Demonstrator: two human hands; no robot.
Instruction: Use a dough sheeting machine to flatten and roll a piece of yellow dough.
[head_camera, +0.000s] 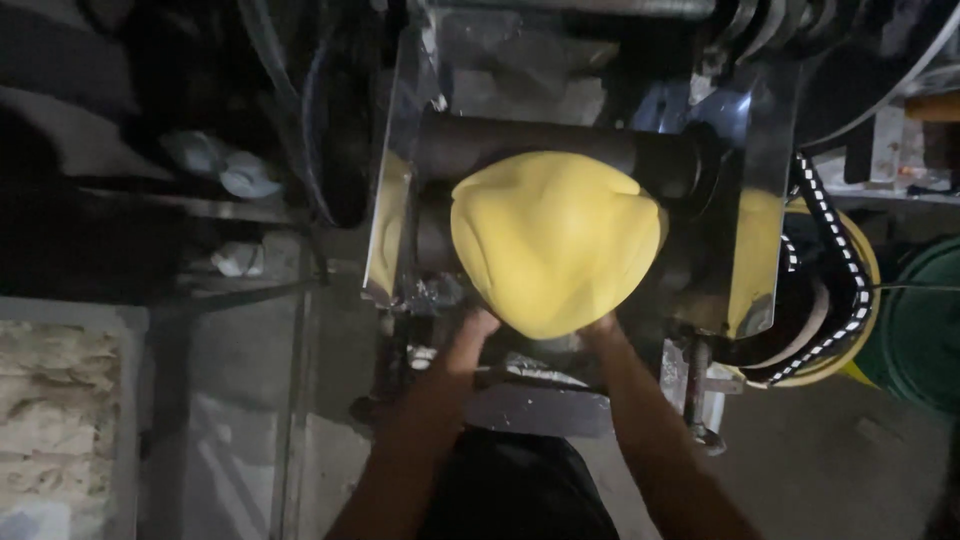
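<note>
**Soft yellow mass held at the mouth of a roller machine**

While the dim workshop lies mostly in shadow, a person stands over a roller machine (760, 240) and supports a large yellow lump of dough-like material (552, 242) from below. The left hand (478, 325) cups its lower left edge and the right hand (602, 325) its lower right edge; the fingers of both are hidden under the mass, so how far they curl around it cannot be told, only that both press against it. The lump rests against the dark rollers (540, 150), between the machine's two shiny side plates (388, 230).

Its smooth, folded surface and rounded sag suggest something soft, pliable and fairly heavy, likely to droop or stretch if gripped at one point. Broad support under the bottom, palms spread, looks the safest hold; the skin appears matte rather than slick.

To the right runs a toothed drive belt (835, 250) over a yellow wheel, near a green drum (925, 320). At far left, a pale crumbly slab (55, 410) lies on a surface.
</note>
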